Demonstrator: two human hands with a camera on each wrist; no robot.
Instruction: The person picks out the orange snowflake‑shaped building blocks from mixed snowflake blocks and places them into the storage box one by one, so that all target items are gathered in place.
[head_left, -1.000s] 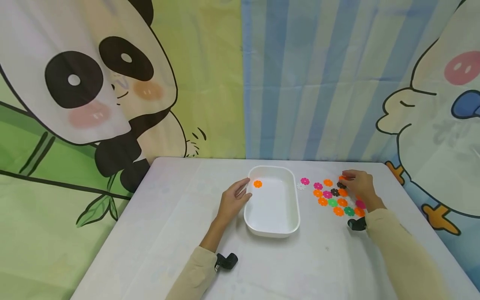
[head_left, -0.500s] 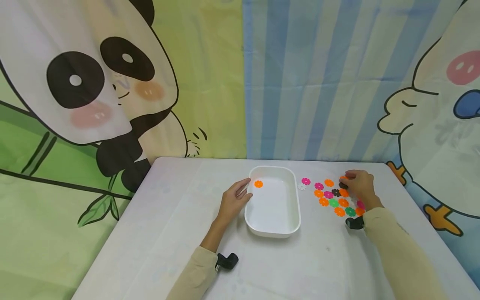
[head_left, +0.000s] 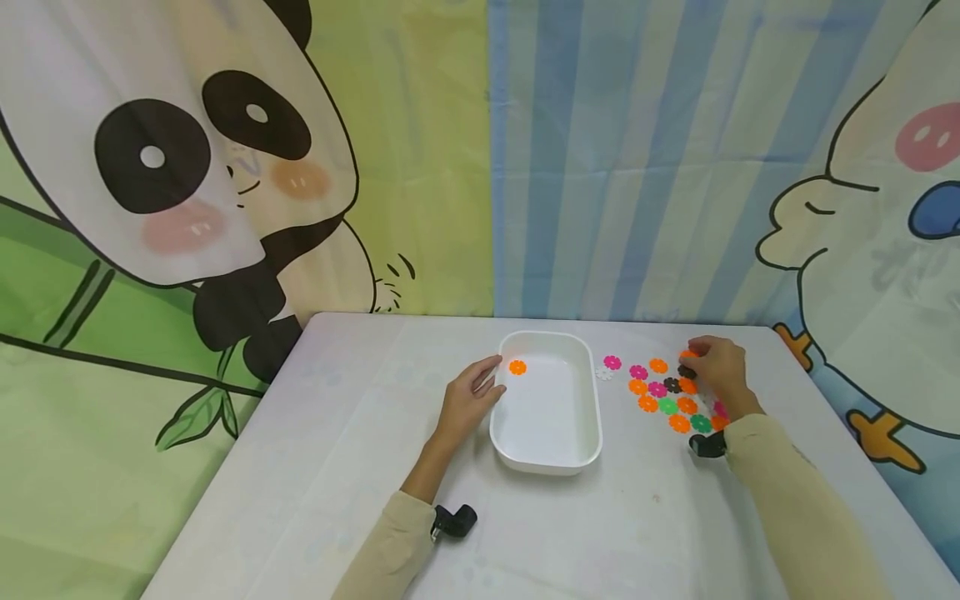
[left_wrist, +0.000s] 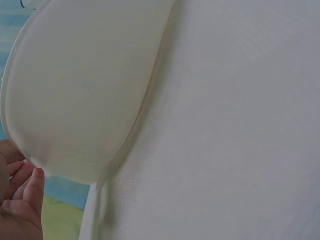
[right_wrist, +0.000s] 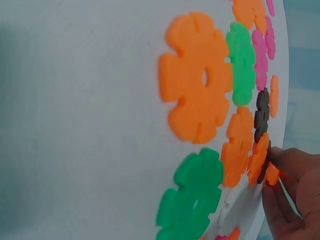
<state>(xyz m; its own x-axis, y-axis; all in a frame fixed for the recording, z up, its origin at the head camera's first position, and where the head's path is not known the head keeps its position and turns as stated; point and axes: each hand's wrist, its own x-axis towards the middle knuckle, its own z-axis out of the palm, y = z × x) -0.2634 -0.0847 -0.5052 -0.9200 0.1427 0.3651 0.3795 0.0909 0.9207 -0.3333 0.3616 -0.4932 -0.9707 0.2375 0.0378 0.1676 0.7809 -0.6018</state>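
Note:
In the head view, my left hand [head_left: 465, 405] touches the left rim of a white plastic tray [head_left: 545, 467] with relaxed fingers. The left wrist view shows the tray's outer wall [left_wrist: 85, 90] beside the fingers. An orange flower-shaped interlocking disc [head_left: 517, 367] lies inside the tray, near its far left corner. My right hand [head_left: 723, 371] is at the far side of a group of loose discs, pinching an orange interlocking disc [right_wrist: 272, 174] between thumb and fingers. Next to those fingertips lies a black disc [head_left: 686, 371]. The palm hides part of the group.
Right of the tray lie several flat discs, among them a pink disc [head_left: 612, 362], a light green disc [head_left: 667, 406], a dark green disc [head_left: 701, 423] and a white disc [head_left: 603, 375]. The white table [head_left: 600, 533] ends at a printed curtain [head_left: 570, 167].
Both hands stay nearly where they were; the right hand remains at the far orange disc. The head view has shifted slightly.

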